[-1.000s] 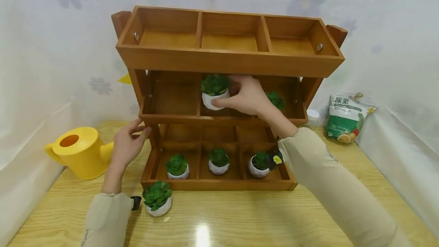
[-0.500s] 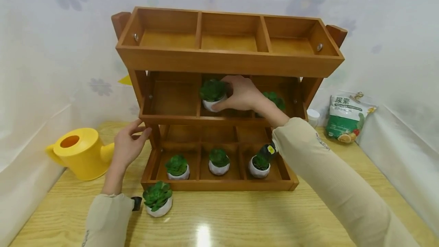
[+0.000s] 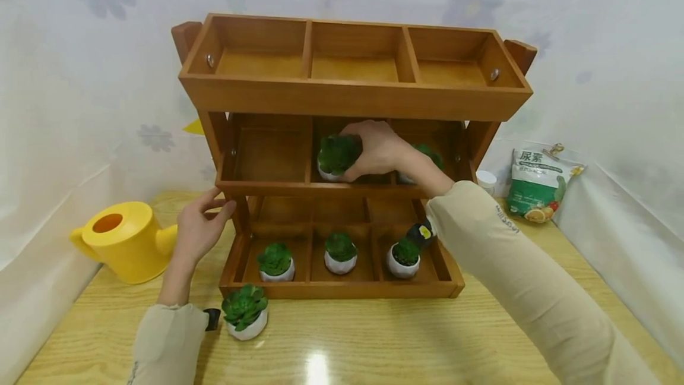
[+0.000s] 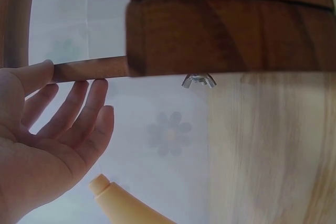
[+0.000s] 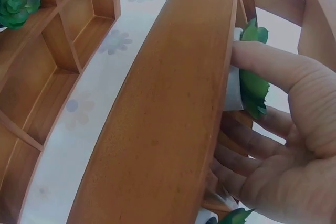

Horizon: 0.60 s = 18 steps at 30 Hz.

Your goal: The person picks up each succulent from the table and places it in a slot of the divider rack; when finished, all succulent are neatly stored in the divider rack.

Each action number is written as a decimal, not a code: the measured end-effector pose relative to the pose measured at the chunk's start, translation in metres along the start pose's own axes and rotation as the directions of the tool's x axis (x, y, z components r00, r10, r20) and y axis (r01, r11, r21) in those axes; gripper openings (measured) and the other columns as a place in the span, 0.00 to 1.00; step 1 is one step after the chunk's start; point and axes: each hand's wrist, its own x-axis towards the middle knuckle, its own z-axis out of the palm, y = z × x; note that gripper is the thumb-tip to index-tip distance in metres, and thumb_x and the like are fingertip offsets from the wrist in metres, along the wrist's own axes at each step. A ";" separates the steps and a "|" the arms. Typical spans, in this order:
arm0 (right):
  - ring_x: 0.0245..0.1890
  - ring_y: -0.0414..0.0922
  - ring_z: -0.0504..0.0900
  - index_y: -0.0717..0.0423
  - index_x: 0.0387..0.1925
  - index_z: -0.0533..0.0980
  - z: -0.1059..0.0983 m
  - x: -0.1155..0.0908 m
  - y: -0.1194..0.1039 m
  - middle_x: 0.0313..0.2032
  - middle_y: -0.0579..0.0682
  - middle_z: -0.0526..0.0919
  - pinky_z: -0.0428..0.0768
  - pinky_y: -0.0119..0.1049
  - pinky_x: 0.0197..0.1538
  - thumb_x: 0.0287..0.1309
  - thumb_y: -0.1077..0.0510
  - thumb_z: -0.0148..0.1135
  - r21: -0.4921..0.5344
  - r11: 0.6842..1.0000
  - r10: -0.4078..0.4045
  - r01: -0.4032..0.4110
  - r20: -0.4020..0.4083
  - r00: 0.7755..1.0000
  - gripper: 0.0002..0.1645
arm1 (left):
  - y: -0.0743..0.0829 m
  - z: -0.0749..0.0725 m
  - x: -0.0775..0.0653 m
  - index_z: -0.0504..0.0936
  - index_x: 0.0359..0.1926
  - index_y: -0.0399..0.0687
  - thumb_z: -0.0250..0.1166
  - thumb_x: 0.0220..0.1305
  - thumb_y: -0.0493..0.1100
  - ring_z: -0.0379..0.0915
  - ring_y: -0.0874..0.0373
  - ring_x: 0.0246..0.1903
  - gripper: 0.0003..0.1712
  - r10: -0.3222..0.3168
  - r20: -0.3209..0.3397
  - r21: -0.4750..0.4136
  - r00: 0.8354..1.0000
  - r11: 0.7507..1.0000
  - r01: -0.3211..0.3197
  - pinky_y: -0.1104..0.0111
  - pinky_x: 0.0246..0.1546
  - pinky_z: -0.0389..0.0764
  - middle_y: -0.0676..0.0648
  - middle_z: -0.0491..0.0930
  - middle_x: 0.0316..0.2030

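My right hand [image 3: 382, 148] grips a potted succulent [image 3: 336, 156] from its right side, in the middle compartment of the shelf's middle tier. In the right wrist view, the thumb and fingers of that hand [image 5: 299, 124] are around the white pot, partly hidden by the front board [image 5: 157, 87]. My left hand [image 3: 200, 227] holds the left side of the wooden plant shelf [image 3: 347, 95]. The left wrist view has its thumb above and fingertips below a wooden post [image 4: 90, 70]. Another succulent [image 3: 426, 153] sits in the middle tier's right compartment, partly behind my right arm.
In the bottom tier stand three potted succulents, among them the left one [image 3: 275, 260]. One more succulent [image 3: 246, 312] is on the table before the shelf. A yellow watering can [image 3: 128, 245] stands left; a green-and-white bag [image 3: 540, 186] and a white-lidded jar [image 3: 485, 180] are right.
My right hand has lowered the succulent into the middle compartment of the middle tier, its pot now mostly behind the front board. My left hand stays on the shelf's side.
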 end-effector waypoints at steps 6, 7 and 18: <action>0.51 0.52 0.76 0.55 0.58 0.74 -0.006 -0.008 0.005 0.54 0.54 0.77 0.77 0.48 0.52 0.40 0.57 0.77 0.033 0.999 -0.028 0.028 0.001 1.000 0.39 | 0.002 0.002 0.000 0.65 0.68 0.37 0.57 0.70 0.47 0.78 0.30 0.43 0.31 0.008 0.001 -0.007 1.000 1.000 -0.008 0.44 0.42 0.79 0.26 0.76 0.51; 0.49 0.52 0.78 0.56 0.57 0.75 -0.007 -0.010 0.006 0.53 0.55 0.78 0.78 0.47 0.51 0.40 0.58 0.77 0.046 0.998 -0.037 0.037 -0.006 0.999 0.37 | 0.002 0.002 0.000 0.65 0.68 0.37 0.57 0.70 0.47 0.78 0.30 0.43 0.31 0.011 0.002 -0.007 1.000 1.000 -0.011 0.44 0.42 0.79 0.26 0.76 0.51; 0.43 0.49 0.82 0.58 0.51 0.78 -0.011 -0.039 0.018 0.48 0.54 0.82 0.81 0.42 0.47 0.49 0.58 0.73 0.287 0.956 -0.022 0.055 -0.118 0.993 0.26 | 0.004 0.002 -0.001 0.65 0.68 0.38 0.58 0.70 0.46 0.78 0.31 0.43 0.31 -0.001 -0.006 0.006 1.000 1.000 0.001 0.44 0.43 0.79 0.27 0.77 0.50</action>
